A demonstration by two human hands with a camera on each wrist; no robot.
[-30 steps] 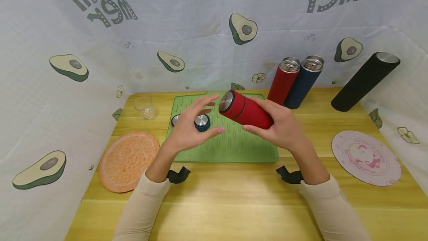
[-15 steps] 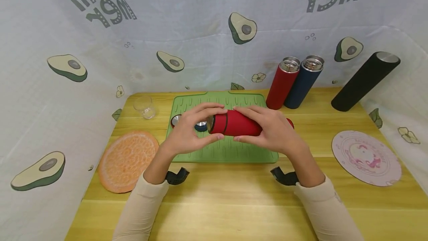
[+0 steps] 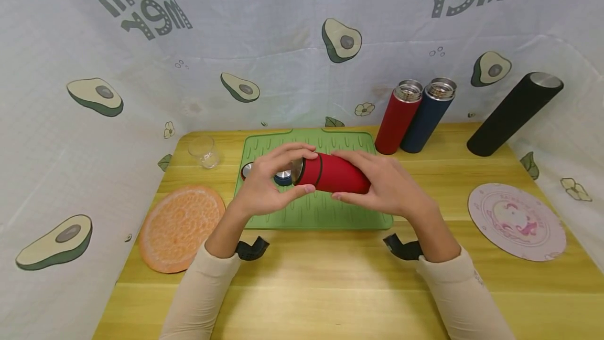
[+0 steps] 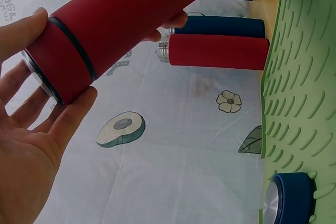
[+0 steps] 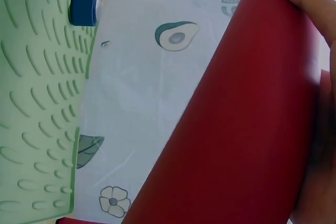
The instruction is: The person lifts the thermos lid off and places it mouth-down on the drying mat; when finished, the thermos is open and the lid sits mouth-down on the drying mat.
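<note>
A red thermos bottle is held tilted in the air above the green mat, its capped end toward the left. My right hand grips its body, thumb below and fingers over the top. At the other end my left hand holds the red lid between thumb and fingertips; a dark ring marks the seam between lid and body. Behind the left hand, a blue lid with a steel top rests on the mat, and a red lid beside it is partly hidden.
An open red bottle and an open blue bottle stand at the back right. Farther right stands a black bottle. A glass is at the back left. An orange round mat and a pink round mat lie at the sides.
The red bottle has come down and left from its raised tilt, and my left hand, earlier apart from it, has taken hold of its lid. Over the last half second little moved.
</note>
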